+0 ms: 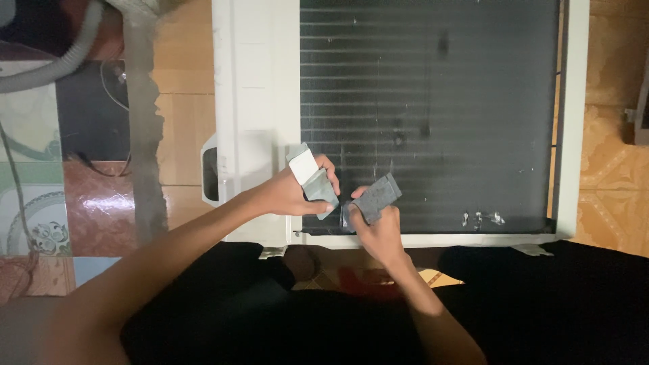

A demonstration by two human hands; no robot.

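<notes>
right hand [378, 230] is closed around a grey flat piece [376, 198], pinched between thumb and fingers. just beside it, the left hand [291, 195] is wrapped around a folded grey and white piece [311, 177]. both pieces are held over the lower edge of a white casing [257, 81], in front of its dark finned grille [433, 101]. farther left, a grey hose [61, 61] is seen above the patterned floor [40, 203].

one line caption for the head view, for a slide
Left hand and right hand each hold a grey pad over a finned coil.
</notes>
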